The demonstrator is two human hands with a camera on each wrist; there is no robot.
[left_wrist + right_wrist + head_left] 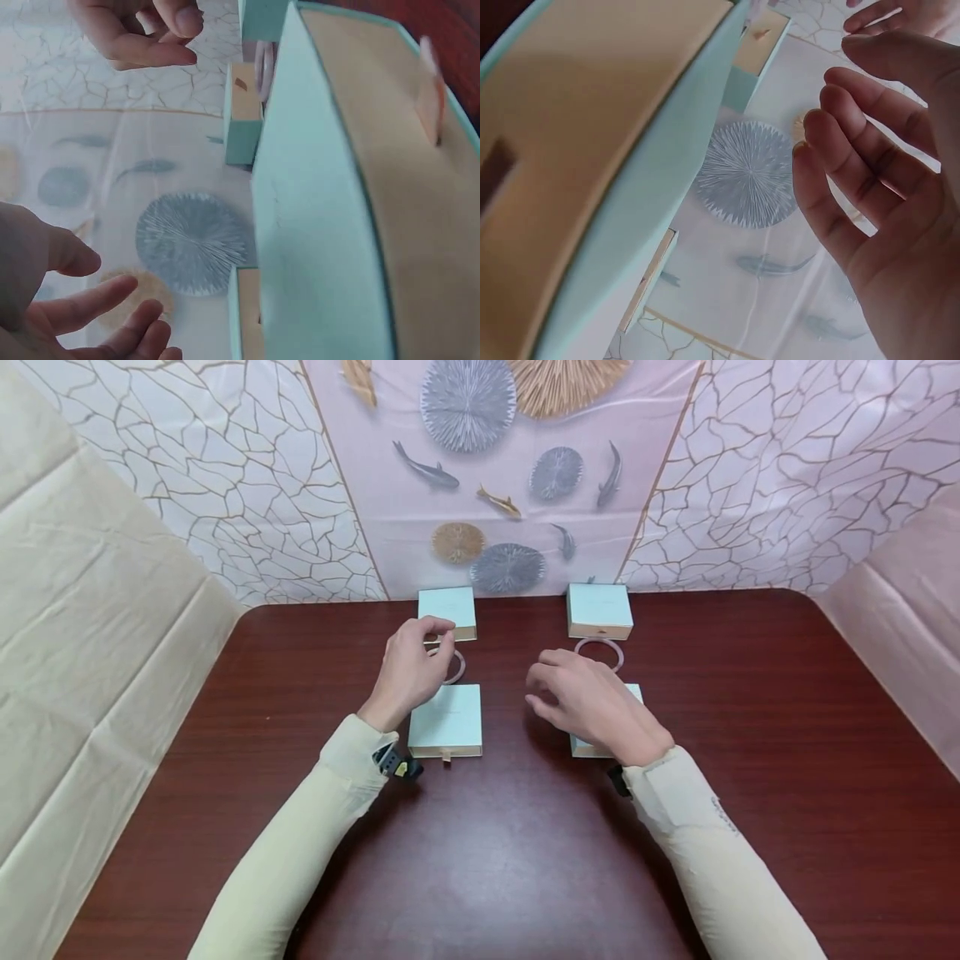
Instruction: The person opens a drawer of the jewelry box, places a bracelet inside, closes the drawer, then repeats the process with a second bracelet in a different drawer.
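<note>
Large box [592, 142] fills left of frame, very near, slanting; tan face with dark, blurred tab [495, 176] at left edge, pale-green face alongside. Right-hand grip [915, 206] at right: palm side showing, fingers gently bent, thumb above them; patterned cloth [727, 244] visible between it and large box. Second box [757, 51], top centre, tan and green. Third box [646, 281], lower left, partly hidden behind large one. Left-hand grip [919, 15] in upper right corner, cut by frame. Cloth bears grey disc [750, 174] mid-frame, grey fish [776, 265] below.
</note>
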